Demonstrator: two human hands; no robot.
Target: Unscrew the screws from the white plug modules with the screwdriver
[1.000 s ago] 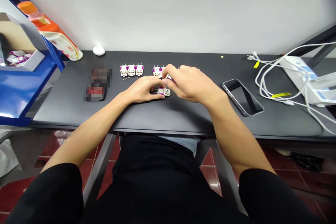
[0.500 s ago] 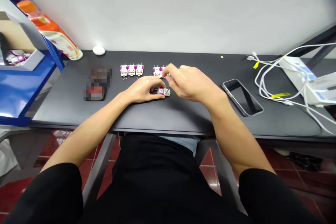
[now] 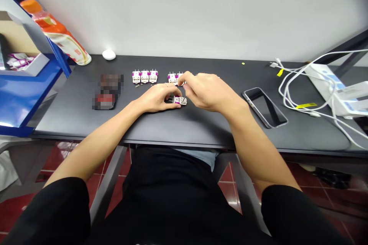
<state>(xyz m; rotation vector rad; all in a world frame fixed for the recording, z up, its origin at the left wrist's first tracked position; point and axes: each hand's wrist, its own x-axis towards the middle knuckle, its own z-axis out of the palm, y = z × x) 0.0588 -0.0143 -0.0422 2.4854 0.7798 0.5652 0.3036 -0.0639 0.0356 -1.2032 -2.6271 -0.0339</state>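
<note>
My left hand (image 3: 156, 97) rests on the dark table, its thumb and fingers closed around a small white and purple plug (image 3: 179, 100) with metal prongs pointing left. Over the plug's right end, my right hand (image 3: 204, 90) grips a screwdriver; only its thin dark shaft (image 3: 184, 99) shows, with the tip down at the plug. The handle is hidden in my fingers. Behind my hands stand similar plug pieces (image 3: 172, 78), partly covered by my right hand. Three more plugs (image 3: 145, 76) sit in a row at the left, with tiny screws (image 3: 137, 85) in front of them.
A phone (image 3: 265, 107) lies right of my right arm. Beyond it are coiled white cables (image 3: 287, 84) and a white box (image 3: 327, 80). At the left are a pixelated dark item (image 3: 107, 92), a white rounded object (image 3: 109, 54), an orange bottle (image 3: 61, 36) and an open carton (image 3: 40, 65).
Both hands stay at the plug in nearly the same pose. My right fingers have shifted very slightly around the screwdriver.
</note>
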